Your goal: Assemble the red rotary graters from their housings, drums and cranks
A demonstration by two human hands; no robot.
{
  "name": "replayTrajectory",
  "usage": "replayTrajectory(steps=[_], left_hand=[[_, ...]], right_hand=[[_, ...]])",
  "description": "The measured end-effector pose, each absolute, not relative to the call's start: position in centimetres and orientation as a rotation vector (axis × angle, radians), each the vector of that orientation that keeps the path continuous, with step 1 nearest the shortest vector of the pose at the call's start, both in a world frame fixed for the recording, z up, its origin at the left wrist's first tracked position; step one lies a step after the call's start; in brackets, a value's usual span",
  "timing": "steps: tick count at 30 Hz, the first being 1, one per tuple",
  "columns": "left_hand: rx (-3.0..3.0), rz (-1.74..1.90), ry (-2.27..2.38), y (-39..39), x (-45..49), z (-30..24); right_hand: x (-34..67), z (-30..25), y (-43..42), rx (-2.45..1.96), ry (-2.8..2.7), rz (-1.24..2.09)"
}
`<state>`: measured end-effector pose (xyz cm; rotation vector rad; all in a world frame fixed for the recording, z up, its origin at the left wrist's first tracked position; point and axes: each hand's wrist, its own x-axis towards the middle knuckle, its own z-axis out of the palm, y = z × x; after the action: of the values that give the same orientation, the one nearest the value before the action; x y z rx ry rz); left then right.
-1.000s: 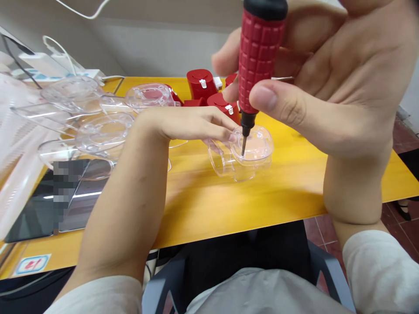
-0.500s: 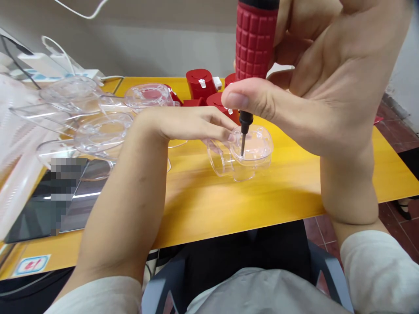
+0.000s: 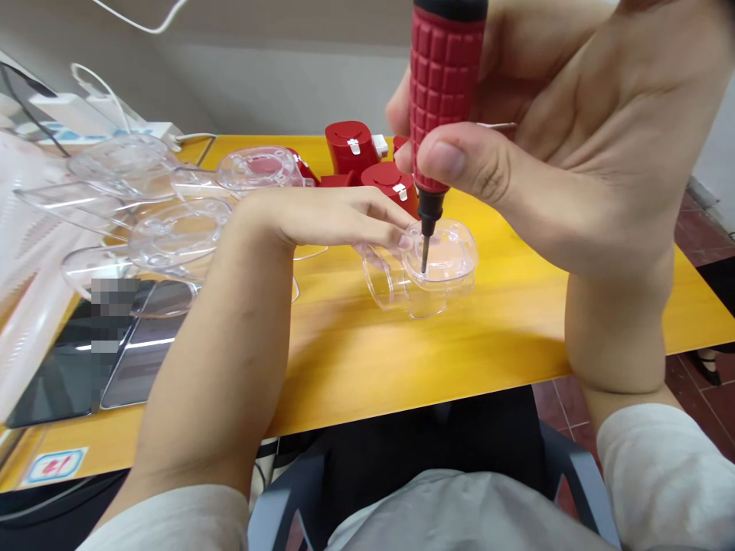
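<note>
My right hand point(image 3: 551, 145) grips a screwdriver point(image 3: 445, 92) with a red ribbed handle, thumb and fingers closed on its lower part. The screwdriver stands nearly upright, its tip down at the near left part of the top of a clear plastic housing point(image 3: 453, 264). That housing rests on the yellow table point(image 3: 367, 367), with a round tube-like opening facing left. My left hand point(image 3: 350, 218) is closed on the housing's left side, thumb on top near the tip; some of its fingers are hidden behind the clear plastic. No screw can be made out at the tip.
More clear plastic housings point(image 3: 178, 237) lie at the left beside my forearm. Several red parts point(image 3: 350, 141) with white connectors stand at the back. Dark flat devices point(image 3: 63, 367), clear plastic bags point(image 3: 28, 268) and a white power strip point(image 3: 74, 115) are further left.
My right hand's thumb and fingers have shifted round the screwdriver handle, the thumb slightly to the right. The tip stays at the same spot, and my left hand and the housing hold still.
</note>
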<state>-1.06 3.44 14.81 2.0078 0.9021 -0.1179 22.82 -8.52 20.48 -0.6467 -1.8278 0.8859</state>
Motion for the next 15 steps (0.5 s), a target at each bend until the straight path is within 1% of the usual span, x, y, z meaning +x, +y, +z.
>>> replayTrajectory(steps=[3, 7, 11, 15], left_hand=[[2.018, -0.096, 0.907, 4.2, -1.2, 14.0], [2.045, -0.091, 0.887, 4.6, -1.3, 13.7], [2.04, -0.093, 0.865, 4.4, -1.2, 13.9], [1.999, -0.113, 0.885, 4.0, -1.1, 14.1]], right_hand=[[23.0, 19.6, -8.0, -0.639, -1.844, 0.737], [23.4, 19.7, -6.2, -0.827, -1.872, 0.562], [23.7, 20.0, -4.5, -0.817, -1.982, 0.638], [23.3, 19.5, -6.1, -0.781, -1.874, 0.604]])
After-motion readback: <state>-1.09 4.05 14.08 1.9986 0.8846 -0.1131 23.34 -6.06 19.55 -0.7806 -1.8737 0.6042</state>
